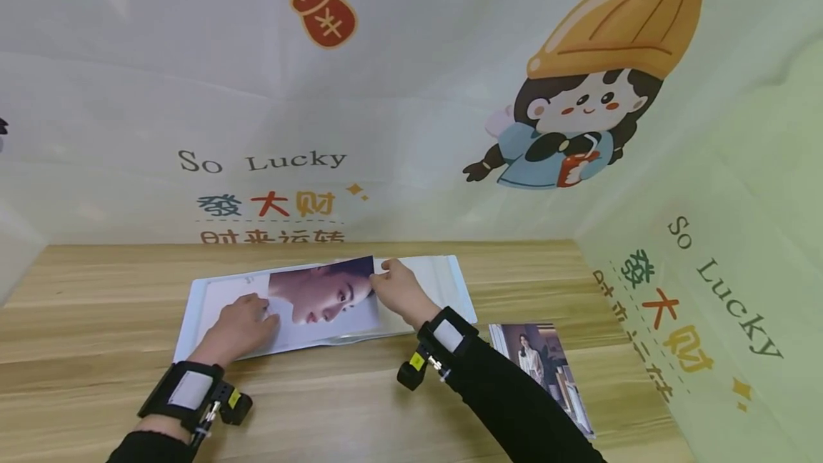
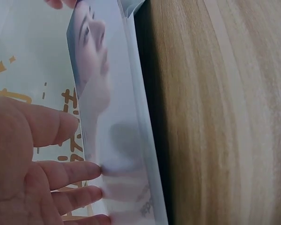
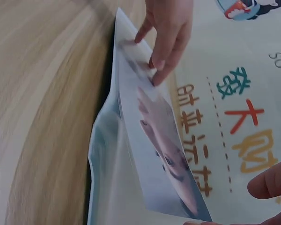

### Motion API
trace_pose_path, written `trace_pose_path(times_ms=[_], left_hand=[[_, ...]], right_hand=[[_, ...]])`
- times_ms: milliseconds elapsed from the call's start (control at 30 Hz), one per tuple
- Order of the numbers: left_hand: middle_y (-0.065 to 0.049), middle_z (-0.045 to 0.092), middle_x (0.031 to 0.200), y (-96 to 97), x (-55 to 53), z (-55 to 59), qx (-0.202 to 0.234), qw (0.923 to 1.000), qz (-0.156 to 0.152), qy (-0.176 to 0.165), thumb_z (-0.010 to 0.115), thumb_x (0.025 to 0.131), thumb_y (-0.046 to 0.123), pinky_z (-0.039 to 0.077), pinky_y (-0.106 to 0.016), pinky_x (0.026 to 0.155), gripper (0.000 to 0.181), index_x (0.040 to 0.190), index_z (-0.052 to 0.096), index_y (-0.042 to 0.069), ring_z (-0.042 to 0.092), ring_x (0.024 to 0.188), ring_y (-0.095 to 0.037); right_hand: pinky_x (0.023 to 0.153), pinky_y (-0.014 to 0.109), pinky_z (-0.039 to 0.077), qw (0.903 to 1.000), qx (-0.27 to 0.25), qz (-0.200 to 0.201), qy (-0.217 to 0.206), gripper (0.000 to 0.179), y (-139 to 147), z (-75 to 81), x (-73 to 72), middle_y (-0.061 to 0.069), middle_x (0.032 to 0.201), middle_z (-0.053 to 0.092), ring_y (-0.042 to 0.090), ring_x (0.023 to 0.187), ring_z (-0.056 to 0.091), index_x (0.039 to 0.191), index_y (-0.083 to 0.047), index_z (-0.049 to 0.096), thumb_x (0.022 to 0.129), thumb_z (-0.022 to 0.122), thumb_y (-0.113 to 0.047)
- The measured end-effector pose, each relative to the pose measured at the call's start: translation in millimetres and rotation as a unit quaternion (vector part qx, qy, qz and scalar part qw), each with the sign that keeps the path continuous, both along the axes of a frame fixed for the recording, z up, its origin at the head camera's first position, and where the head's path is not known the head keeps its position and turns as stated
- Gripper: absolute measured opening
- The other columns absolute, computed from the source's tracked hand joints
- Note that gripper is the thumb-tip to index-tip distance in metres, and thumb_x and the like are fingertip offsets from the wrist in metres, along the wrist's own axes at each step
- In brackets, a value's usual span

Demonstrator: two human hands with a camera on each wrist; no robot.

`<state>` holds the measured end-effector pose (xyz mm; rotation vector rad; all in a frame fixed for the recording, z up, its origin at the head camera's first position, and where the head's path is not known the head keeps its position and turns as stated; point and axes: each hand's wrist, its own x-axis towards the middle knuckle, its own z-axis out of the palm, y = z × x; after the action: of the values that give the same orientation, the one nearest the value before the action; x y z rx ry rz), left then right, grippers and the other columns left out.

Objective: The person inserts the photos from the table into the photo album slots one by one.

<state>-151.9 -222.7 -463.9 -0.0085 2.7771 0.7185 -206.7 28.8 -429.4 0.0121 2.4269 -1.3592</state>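
Wooden tabletop (image 1: 308, 413) is bearing an album (image 1: 208, 306); my left hand (image 1: 238, 331) is touching its left side, fingers extended; the portrait photo (image 1: 331, 295) there seems partly sleeved, right end remaining; my right hand (image 1: 405, 293) is touching that end, grip unclear; loose photos (image 1: 534, 359) are lying near right.

Head view: set above the near side of the portrait photo (image 1: 324, 302), facing forward and down; the most distant of the three, it takes in the printed backdrop (image 1: 418, 113) beyond the photo. Left wrist view: close, near the photo's left end, facing along it toward its right end. Right wrist view: close, near the photo's right end, facing the opposite way along it. Both wrist views share the photo, with tabletop (image 2: 225, 112) before it and backdrop behind.
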Motion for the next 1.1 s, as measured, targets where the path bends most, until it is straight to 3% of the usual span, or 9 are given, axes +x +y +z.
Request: trace_pose_path(times_ms=[333,600,833,1100], left_hand=[[-0.043,0.046,0.136,-1.0,2.2,-0.6,-0.003,0.9993,-0.018,0.033,0.05,0.094,0.02,0.041,-0.067,0.101,0.05,0.127,0.054,-0.018,0.044,0.125,-0.062],[-0.04,0.049,0.133,1.9,2.4,-0.8,0.0,0.9995,-0.014,0.029,0.05,0.095,0.021,0.044,-0.066,0.099,0.052,0.129,0.053,-0.017,0.047,0.123,-0.058],[-0.04,0.05,0.133,3.2,2.6,-2.7,0.003,0.9991,-0.013,0.04,0.05,0.096,0.022,0.042,-0.068,0.099,0.05,0.129,0.054,-0.016,0.044,0.125,-0.062],[-0.037,0.049,0.136,3.4,3.7,-3.1,0.001,0.9998,0.004,0.02,0.046,0.098,0.026,0.042,-0.074,0.094,0.051,0.132,0.054,-0.012,0.039,0.128,-0.062]], right_hand=[[0.09,0.036,0.057,0.9993,0.006,0.022,0.031,0.048,-32.9,-2.8,8.7,0.026,0.129,0.064,0.032,0.115,0.066,0.137,0.01,0.046,0.096,0.052,-0.015],[0.101,0.043,0.052,0.9991,-0.003,0.035,0.024,0.048,-56.1,-8.4,12.4,0.027,0.135,0.06,0.034,0.124,0.06,0.136,0.009,0.048,0.093,0.051,-0.014],[0.103,0.039,0.051,0.9983,0.002,0.052,0.026,0.048,-73.4,-15.4,16.3,0.024,0.136,0.06,0.031,0.128,0.058,0.137,0.007,0.05,0.093,0.053,-0.013],[0.103,0.036,0.051,0.9971,0.003,0.07,0.029,0.046,-80.8,-19.8,19.3,0.022,0.136,0.06,0.03,0.127,0.058,0.137,0.004,0.051,0.095,0.051,-0.013]])
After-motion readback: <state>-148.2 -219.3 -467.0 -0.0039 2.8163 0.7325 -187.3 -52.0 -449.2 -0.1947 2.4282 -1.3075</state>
